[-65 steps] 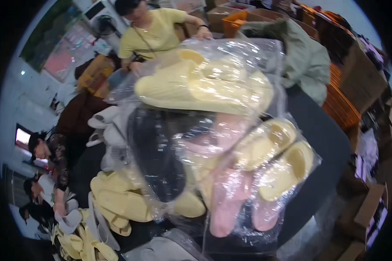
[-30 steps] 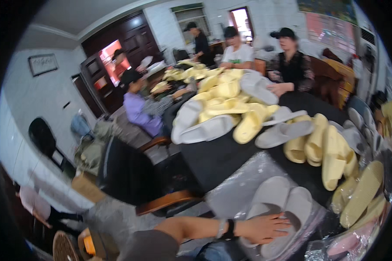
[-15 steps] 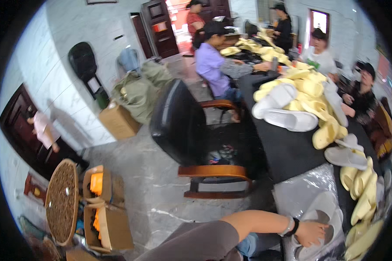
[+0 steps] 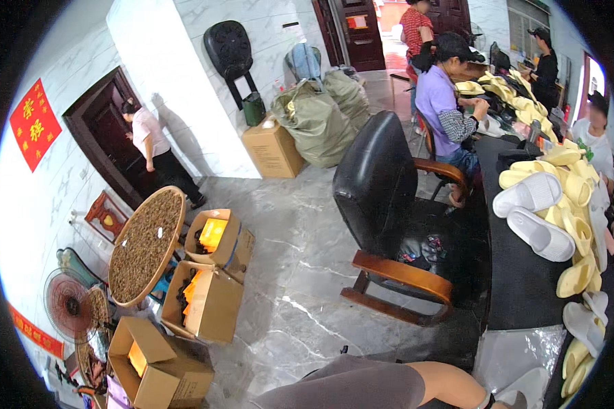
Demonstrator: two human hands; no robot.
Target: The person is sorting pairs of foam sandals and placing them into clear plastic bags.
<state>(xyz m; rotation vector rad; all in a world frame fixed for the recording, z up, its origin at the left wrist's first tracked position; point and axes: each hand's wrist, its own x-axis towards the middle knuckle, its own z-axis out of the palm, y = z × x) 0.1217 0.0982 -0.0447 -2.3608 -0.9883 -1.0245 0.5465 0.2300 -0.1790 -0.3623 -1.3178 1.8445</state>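
Observation:
My left arm comes in along the lower edge in a grey-brown sleeve and reaches right. Only a sliver of my left hand shows at the bottom edge, beside a pair of light grey slippers; its fingers are cut off from view. Those slippers lie by a clear plastic bag on the black-covered table. My right hand is out of the picture. Farther up the table, two light grey slippers rest on a heap of yellow slippers.
A black office chair with wooden armrests stands left of the table. Open cardboard boxes, a round woven tray and a fan are at the left. Several people work around the far table; another person stands near a dark door.
The view has swung left, so the table and slippers now sit farther right and lower. My left hand, earlier in full view on the grey slippers, is now mostly below the edge.

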